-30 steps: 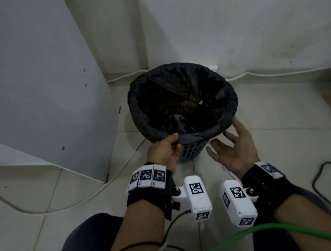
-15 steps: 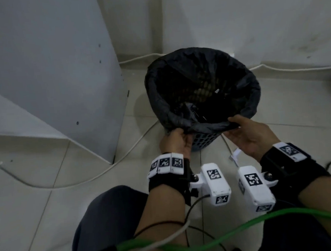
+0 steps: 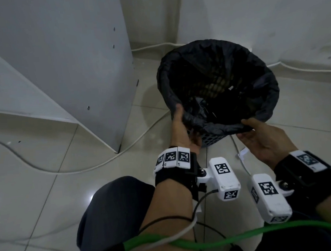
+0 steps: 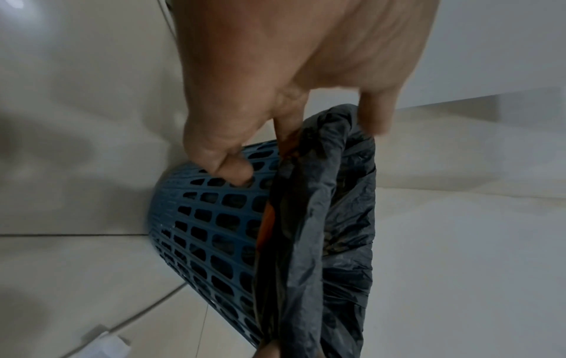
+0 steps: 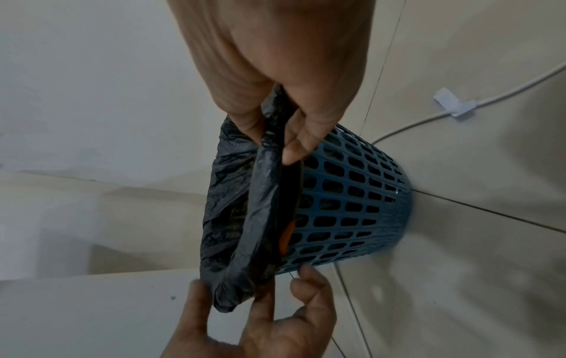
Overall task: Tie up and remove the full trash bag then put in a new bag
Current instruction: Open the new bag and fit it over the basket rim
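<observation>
Change vs 1 s earlier: the right hand (image 3: 266,138) was open then, clear of the rim. At this moment it pinched the rolled hem of the trash bag (image 3: 215,126) at the lower right of the bin mouth, thumb on top. The left hand (image 3: 182,132) had slid from bottom center of the rim to its lower left, and its thumb and fingers gripped the hem there. Both hands were grasping the bag, neither released.

Meaning: probably the start of peeling the hem off the rim. Tying not begun, no new bag in view.

Bag sat inside the blue lattice bin (image 4: 214,230), on the floor tiles at center right of the head view, beside the white cabinet panel (image 3: 69,63). Long axis roughly vertical, mouth open upward, tilted slightly toward the camera. Hem was folded over the rim all round.
</observation>
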